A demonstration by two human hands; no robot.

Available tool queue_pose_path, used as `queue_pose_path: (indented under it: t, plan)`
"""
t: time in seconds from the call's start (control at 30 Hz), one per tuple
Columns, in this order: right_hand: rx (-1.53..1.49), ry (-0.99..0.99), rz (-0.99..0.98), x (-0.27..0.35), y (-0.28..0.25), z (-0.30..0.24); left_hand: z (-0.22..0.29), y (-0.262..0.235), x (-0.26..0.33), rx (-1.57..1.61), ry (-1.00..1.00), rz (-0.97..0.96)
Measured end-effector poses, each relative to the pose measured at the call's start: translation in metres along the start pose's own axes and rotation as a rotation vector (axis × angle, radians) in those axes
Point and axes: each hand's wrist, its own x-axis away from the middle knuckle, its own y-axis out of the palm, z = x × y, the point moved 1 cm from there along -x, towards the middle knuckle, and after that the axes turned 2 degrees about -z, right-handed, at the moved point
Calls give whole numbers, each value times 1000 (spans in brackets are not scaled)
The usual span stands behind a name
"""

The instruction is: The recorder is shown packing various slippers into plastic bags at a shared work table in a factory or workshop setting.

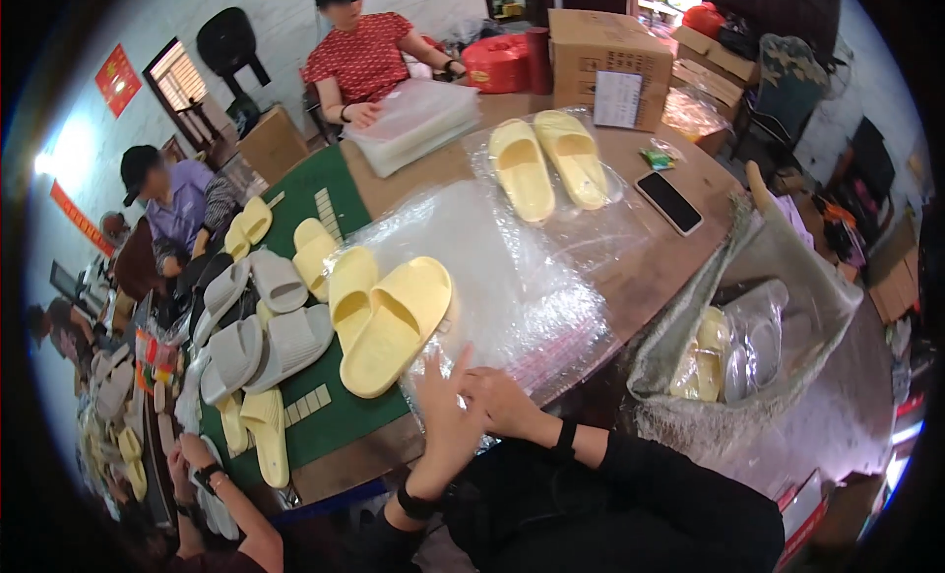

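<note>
My left hand (448,415) is raised at the near table edge, fingers stretched out and apart. My right hand (504,403) touches it, its fingers curled together against the left palm; whatever they may hold is hidden. Just beyond my hands lies a yellow slide sandal (399,322), partly on top of another yellow sandal (351,278). A stack of clear plastic bags (472,248) spreads over the table in front of me. Farther off, a pair of yellow slide sandals (522,169) rests on clear plastic.
Grey sandals (295,347) crowd the green mat (359,430) at left. A phone (669,202) lies at right, beside an open sack (650,376) holding bagged sandals. Across the table, a person in red (364,51) touches a plastic stack (418,130). Another person's hands (192,460) are at lower left.
</note>
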Motion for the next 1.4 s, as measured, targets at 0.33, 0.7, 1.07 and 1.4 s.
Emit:
queue_pose_path:
  t: [0.33, 0.7, 1.07, 1.4]
  plan:
    - [80, -65, 174, -16, -21, -25, 227, -71, 11, 2258, 618, -93]
    - [718, 461, 742, -47, -199, 73, 228, -106, 45, 2673, 31, -341]
    - [-397, 910, 1095, -58, -220, 169, 146, -63, -12, 1651, 579, -1054]
    - [-1416, 800, 706, -66, -256, 285, 95, 19, 7, 753, 162, -1160]
